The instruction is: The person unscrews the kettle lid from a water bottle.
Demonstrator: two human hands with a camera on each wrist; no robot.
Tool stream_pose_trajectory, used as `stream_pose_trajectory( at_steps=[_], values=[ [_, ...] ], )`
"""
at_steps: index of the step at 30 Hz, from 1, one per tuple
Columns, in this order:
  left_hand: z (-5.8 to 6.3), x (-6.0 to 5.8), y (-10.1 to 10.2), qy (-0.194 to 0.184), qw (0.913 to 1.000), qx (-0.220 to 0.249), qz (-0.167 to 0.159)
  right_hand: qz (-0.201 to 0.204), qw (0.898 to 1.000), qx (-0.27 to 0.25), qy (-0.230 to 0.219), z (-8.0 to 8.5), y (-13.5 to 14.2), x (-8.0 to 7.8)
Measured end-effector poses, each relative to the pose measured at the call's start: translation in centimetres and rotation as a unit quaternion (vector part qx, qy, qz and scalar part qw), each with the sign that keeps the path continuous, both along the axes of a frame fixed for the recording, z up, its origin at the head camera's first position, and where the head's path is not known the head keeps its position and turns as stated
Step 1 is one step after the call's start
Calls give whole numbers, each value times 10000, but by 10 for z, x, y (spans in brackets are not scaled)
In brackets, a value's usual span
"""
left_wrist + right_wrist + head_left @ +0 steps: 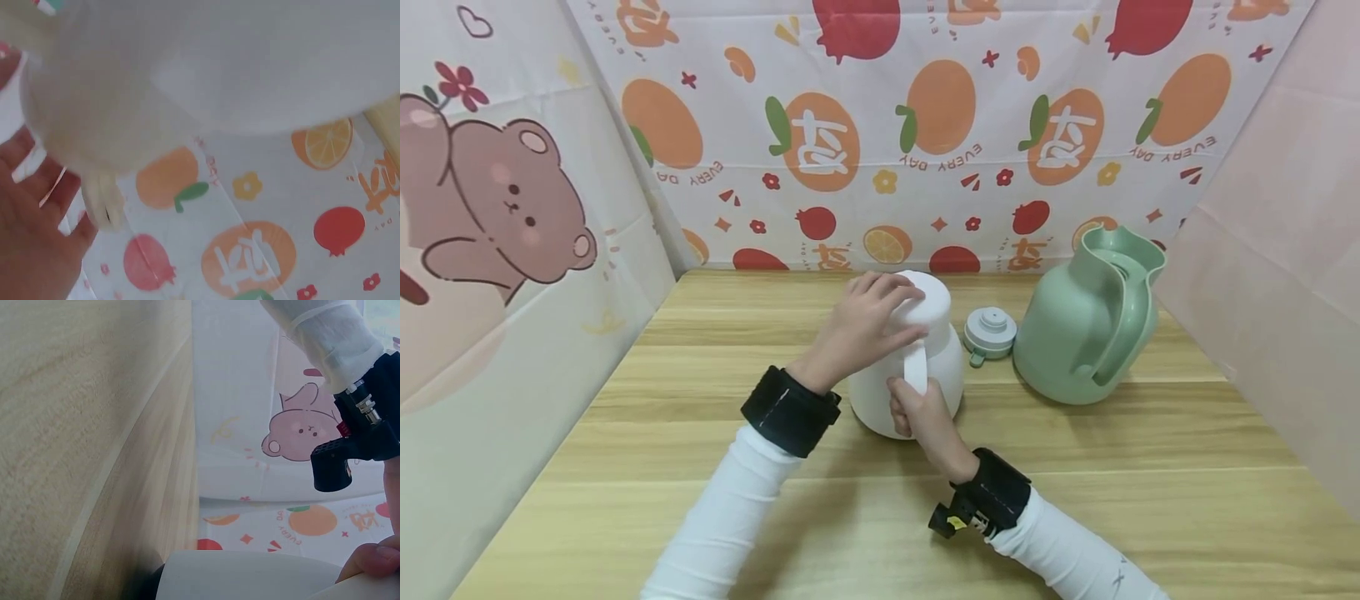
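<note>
A white insulated jug [871, 400] stands upright on the table, its handle [915, 367] facing the person. My left hand [863, 327] is at the white lid [932, 293], fingers over the top and thumb along the near side. In the left wrist view the fingers of the left hand [37, 231] spread around the jug's top, and the pale jug [250, 62] fills the upper part. Low on the handle, my right hand [931, 421] grips with curled fingers. The right wrist view shows only the right thumb area [378, 557] beside the white jug [231, 575].
Right of the white jug lies a grey-and-green stopper [990, 333]. Beside it a green jug [1067, 333] stands without a lid, spout upward, close to the right wall. A fruit-print cloth [880, 108] hangs behind the wooden table [715, 333]; a bear-print cloth [512, 200] hangs at left.
</note>
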State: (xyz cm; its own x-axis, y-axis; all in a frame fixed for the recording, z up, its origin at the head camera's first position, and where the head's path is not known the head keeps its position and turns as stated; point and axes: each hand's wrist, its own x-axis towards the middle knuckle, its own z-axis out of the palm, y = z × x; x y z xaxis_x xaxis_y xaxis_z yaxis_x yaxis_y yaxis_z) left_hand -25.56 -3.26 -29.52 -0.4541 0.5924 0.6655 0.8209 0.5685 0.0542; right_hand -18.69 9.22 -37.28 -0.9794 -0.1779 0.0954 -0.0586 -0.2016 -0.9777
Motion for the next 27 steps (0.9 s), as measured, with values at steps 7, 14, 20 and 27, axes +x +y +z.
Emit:
stream_pose_trajectory(
  at_steps=[7,14,20,27],
  values=[
    [3,-2,-20,-634,9971,37,-414,60,9999,60,129,-1,0,0],
    [1,-2,-22,-611,9971,210,-399,75,9999,6,92,-2,0,1],
    [-3,-1,-14,-181,9988,417,-188,39,9999,19,122,-2,1,1],
    [-7,0,-5,-46,9976,687,113,52,9999,-63,99,-4,0,1]
  ],
)
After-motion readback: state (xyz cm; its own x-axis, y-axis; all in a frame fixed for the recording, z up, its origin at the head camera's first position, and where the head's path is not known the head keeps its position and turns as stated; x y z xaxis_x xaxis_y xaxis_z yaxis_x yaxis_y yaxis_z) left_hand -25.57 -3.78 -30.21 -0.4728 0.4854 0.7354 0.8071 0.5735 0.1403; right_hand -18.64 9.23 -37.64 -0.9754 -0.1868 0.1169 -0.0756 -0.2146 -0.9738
